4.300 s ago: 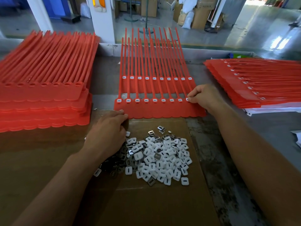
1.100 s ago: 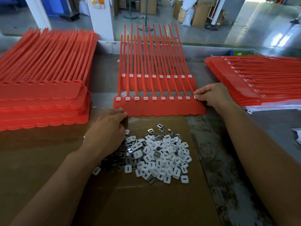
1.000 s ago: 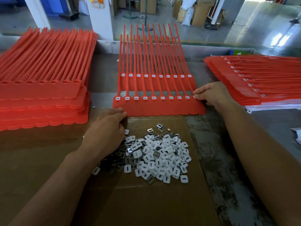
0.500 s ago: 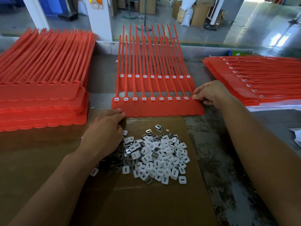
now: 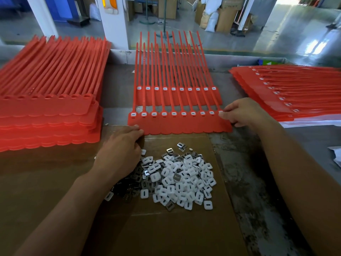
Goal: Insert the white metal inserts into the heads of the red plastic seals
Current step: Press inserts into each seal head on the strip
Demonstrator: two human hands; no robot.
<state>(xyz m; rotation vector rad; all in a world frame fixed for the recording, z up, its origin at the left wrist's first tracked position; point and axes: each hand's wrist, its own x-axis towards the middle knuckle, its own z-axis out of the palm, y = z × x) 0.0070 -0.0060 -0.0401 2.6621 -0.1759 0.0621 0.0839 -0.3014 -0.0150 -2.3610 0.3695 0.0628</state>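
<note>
Where the view begins, nearest the wearer, a brown cardboard sheet (image 5: 166, 230) is laid on the stained workbench (image 5: 249, 182), and a loose pile of white inserts (image 5: 184, 179) is heaped on it, some turned metal side up. Over the pile's left edge the left hand (image 5: 120, 154) is laid palm down, its fingers stretched forward and relaxed, the fingertips touching the near left corner of the front strip (image 5: 180, 125) of red seals. This strip is laid flat just beyond the cardboard, and a white insert is seen in each visible head along it. Its right end is pinched by the right hand (image 5: 245, 112), whose fingers are curled round the edge at the last head. A second strip (image 5: 177, 97), likewise filled, is tucked under the front strip's straps. Farther out, a tall stack of red seals (image 5: 46, 111) with empty heads is piled at the left, and a lower stack (image 5: 287, 93) with inserts fitted is spread at the right. Beyond the bench a white pillar (image 5: 112, 24) and cardboard boxes (image 5: 224, 19) are seen.
</note>
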